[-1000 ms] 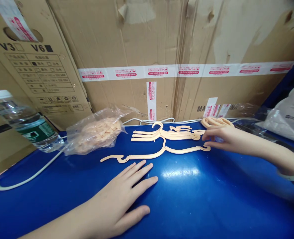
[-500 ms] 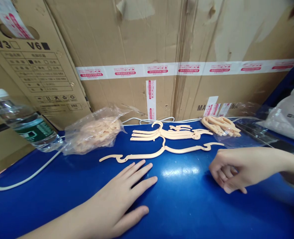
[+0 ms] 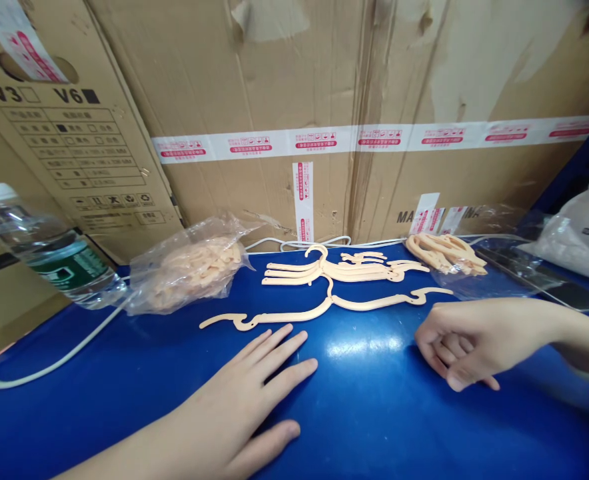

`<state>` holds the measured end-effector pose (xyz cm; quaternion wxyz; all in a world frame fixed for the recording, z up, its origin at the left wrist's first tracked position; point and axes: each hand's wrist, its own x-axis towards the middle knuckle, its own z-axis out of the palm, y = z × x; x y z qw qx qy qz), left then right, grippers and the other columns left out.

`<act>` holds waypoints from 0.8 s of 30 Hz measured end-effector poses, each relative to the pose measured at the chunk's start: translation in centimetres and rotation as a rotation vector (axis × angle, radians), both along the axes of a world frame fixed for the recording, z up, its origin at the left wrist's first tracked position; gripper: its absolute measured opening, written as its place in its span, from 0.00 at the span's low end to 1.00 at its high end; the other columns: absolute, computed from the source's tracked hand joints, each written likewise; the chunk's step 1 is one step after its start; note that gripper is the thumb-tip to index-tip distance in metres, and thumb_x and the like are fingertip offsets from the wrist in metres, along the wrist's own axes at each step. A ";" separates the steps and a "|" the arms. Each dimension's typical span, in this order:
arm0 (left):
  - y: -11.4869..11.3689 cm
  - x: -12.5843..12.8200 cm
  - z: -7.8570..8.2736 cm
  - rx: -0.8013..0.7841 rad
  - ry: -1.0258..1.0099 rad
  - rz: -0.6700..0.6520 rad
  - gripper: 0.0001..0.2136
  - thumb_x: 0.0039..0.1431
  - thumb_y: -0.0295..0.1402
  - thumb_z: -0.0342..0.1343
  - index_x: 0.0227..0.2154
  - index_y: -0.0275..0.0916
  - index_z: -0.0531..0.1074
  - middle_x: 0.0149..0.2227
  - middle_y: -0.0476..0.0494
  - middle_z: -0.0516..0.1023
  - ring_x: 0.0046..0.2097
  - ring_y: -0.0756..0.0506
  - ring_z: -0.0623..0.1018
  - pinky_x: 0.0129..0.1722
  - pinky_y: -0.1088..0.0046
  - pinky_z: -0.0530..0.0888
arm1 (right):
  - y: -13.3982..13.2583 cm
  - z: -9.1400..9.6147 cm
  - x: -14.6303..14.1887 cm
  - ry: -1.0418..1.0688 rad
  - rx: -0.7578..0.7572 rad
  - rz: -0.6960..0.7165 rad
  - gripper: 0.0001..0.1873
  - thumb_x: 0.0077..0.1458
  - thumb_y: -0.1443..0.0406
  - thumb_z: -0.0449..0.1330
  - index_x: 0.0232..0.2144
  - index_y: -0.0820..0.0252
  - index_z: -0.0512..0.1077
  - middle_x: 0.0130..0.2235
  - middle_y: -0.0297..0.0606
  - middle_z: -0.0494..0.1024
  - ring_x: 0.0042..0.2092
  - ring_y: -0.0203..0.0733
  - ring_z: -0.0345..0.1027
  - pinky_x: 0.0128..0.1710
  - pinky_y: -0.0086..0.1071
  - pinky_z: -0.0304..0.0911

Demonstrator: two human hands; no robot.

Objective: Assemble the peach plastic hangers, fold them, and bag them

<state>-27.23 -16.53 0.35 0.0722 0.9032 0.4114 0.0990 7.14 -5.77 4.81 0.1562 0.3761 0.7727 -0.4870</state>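
Observation:
My left hand (image 3: 247,407) lies flat on the blue table (image 3: 374,413), fingers stretched out, just below a single peach plastic hanger (image 3: 324,308). It holds nothing. My right hand (image 3: 467,340) rests on the table to the right, fingers curled loosely under, and nothing shows inside them. It sits below the hanger's right tip without touching it. A small stack of the same peach hangers (image 3: 344,269) lies behind the single one.
A clear bag of peach parts (image 3: 189,270) lies at the left, with a water bottle (image 3: 49,257) beyond it. More peach pieces on clear plastic (image 3: 444,253) sit at the back right. Cardboard boxes (image 3: 324,100) wall the back. A white cable (image 3: 49,360) runs along the left.
My right hand let go of the hanger's right end and drew back toward me, curling onto the table. My left hand has stayed flat in place.

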 end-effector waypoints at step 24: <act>0.1 -0.1 -0.5 0.032 -0.045 -0.018 0.27 0.62 0.37 0.53 0.63 0.50 0.57 0.67 0.44 0.56 0.66 0.33 0.58 0.61 0.47 0.61 | 0.2 -0.2 -0.1 -0.023 -0.004 0.033 0.05 0.51 0.64 0.62 0.29 0.59 0.70 0.20 0.30 0.71 0.21 0.35 0.68 0.24 0.25 0.60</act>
